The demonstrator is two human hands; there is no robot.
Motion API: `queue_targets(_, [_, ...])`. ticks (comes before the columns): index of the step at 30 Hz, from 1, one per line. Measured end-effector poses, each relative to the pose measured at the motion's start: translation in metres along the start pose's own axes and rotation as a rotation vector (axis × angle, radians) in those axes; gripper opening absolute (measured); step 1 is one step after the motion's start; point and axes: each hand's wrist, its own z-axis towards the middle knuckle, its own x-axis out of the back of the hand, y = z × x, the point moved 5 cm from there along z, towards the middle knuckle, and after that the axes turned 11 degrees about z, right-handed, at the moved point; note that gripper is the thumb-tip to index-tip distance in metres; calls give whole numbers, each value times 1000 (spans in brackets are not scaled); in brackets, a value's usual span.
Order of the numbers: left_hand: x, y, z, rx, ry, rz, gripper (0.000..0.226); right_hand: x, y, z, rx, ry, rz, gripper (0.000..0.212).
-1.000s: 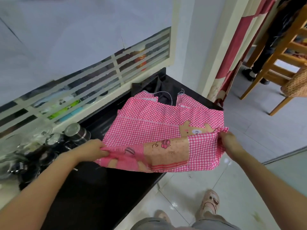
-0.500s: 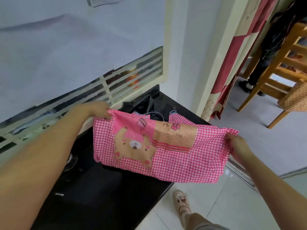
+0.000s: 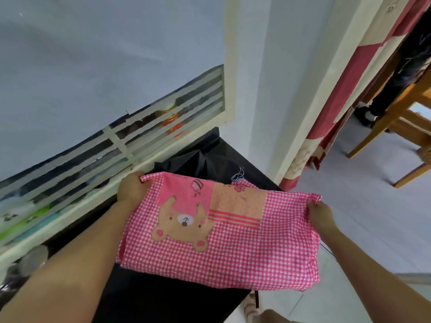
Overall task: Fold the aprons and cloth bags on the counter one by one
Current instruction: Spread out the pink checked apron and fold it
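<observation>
wall (image 3: 98,61): pale blue-grey, plain, fills the upper left. Low in it sits a window (image 3: 163,129) with a white frame and horizontal slats. Blurred orange and green shapes show behind the slats, can't tell what. Black glossy worktop (image 3: 151,299) runs along under the window into the corner. White pillar (image 3: 303,78) stands right of the window and runs up out of view. Past it a red-and-cream curtain (image 3: 363,59) hangs down to the floor (image 3: 363,187), which is pale grey. Wooden chair (image 3: 377,130) at far right, partly cut off, with a person's dark-clothed legs (image 3: 401,73) behind it. Blurred metal and glass items (image 3: 30,257) at lower left. Light: soft, even daylight.
</observation>
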Motion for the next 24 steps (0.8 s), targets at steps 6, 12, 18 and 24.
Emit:
queue_targets(6, [-5,11,-49,-29,296,64,52,-2,1,12,35,74,-147,34])
queue_targets(12, [-21,-43,-113,251,193,76,73,-14,-29,-31,372,180,-373,73])
queue_targets(18, [-52,-111,-147,634,-184,-192,75,-80,-26,-125,759,-498,-607,58])
queue_targets(24, [-64,-133,-183,706,-274,-294,113,-135,42,-195,926,-693,-1052,128])
